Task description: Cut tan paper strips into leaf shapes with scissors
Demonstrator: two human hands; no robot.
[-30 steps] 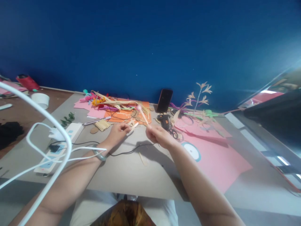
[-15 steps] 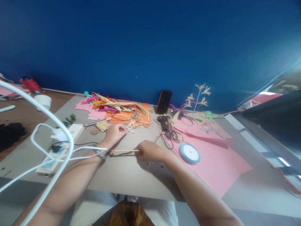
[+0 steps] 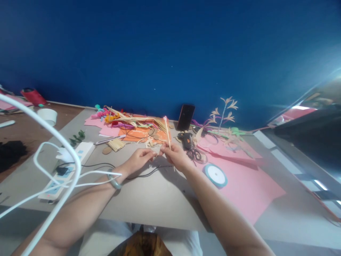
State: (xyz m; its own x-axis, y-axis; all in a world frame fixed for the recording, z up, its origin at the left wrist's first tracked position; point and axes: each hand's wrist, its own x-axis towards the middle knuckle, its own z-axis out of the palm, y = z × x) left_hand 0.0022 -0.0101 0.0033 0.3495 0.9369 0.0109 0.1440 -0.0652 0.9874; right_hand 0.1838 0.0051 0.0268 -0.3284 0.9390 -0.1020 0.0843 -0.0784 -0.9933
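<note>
My right hand (image 3: 174, 155) is closed around a thin pale stick (image 3: 167, 133), which stands nearly upright with a pinkish-white tip at the top. Just to its left, my left hand (image 3: 141, 159) is pinched shut, its fingertips almost meeting those of the right. Something small and pale shows at the left fingertips, too small to name. Behind the hands, pale scraps (image 3: 151, 143) lie beside orange paper (image 3: 133, 134). A black cable (image 3: 149, 174) runs along the table beneath both hands.
White cables (image 3: 77, 167) cross the left foreground over a power strip (image 3: 84, 151). A phone (image 3: 185, 117) leans against the blue wall, with a black glue-gun-like tool (image 3: 187, 139) before it. At right are a ribbon roll (image 3: 215, 175), pink paper (image 3: 247, 188) and a flower stem (image 3: 223, 115).
My right hand has turned the stick from lying level to standing upright. The left hand has moved right and now meets the right hand near the pale scraps.
</note>
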